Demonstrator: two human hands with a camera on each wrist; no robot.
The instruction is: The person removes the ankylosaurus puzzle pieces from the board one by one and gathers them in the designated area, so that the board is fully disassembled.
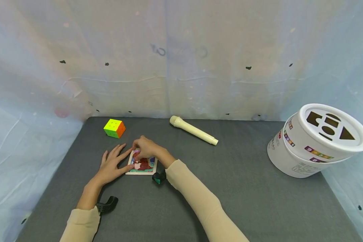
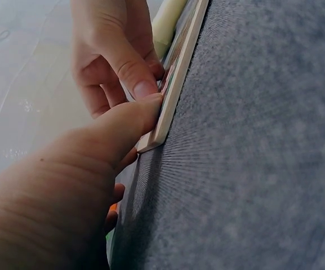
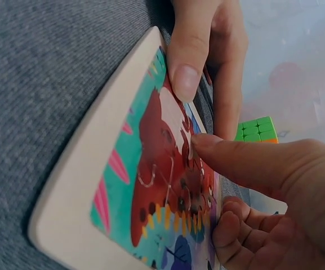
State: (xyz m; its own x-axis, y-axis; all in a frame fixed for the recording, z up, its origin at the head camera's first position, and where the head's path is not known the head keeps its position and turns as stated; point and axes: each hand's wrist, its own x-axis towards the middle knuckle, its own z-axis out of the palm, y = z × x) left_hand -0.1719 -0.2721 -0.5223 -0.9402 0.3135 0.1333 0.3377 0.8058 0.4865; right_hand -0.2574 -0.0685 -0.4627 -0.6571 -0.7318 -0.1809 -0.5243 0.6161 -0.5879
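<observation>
A flat jigsaw puzzle board [image 1: 140, 173] with a pale border lies on the dark mat; its picture has a red-brown animal on teal. My left hand [image 1: 110, 168] rests at its left side, fingers spread. The left thumb [image 3: 186, 62] lies on the picture near the edge. Reaching over the board from the right, my right hand [image 1: 147, 148] touches the picture with its thumb [image 3: 246, 160]. Its other fingers [image 3: 227, 228] are curled at the board's far edge. My right hand hides part of the picture in the head view.
Behind my left hand sits a puzzle cube [image 1: 113, 127] with yellow, green and orange faces. A cream rod with a knobbed end [image 1: 194, 131] lies farther back. At the right stands a white bucket [image 1: 302, 161] with a shape-hole lid [image 1: 356, 126]. Pale sheeting [image 1: 199, 67] surrounds the mat.
</observation>
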